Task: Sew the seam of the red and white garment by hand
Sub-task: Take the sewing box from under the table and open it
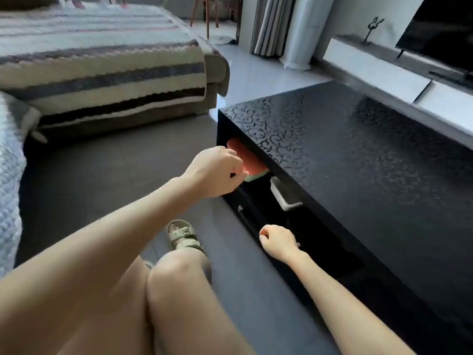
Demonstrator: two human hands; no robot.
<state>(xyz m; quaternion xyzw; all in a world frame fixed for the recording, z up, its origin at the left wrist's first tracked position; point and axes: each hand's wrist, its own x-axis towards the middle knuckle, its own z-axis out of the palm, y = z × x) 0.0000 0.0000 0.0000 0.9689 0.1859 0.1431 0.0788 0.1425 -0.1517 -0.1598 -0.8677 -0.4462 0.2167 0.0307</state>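
A seated person's left hand (pixel 217 172) reaches into the shelf under a black, scroll-patterned surface (pixel 358 139). Its fingers are curled on a red item (pixel 247 157) with a pale green edge; whether this is the garment cannot be told. The right hand (pixel 279 242) is curled by a dark drawer (pixel 249 213), its hold unclear. Sewing seems not yet begun. This looks like fetching, and next the item must be drawn clear. No writing is legible.

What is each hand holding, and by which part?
The left hand grips the red thing by its near, green-rimmed edge. The right hand is curled by the dark drawer; whether it holds anything cannot be told.
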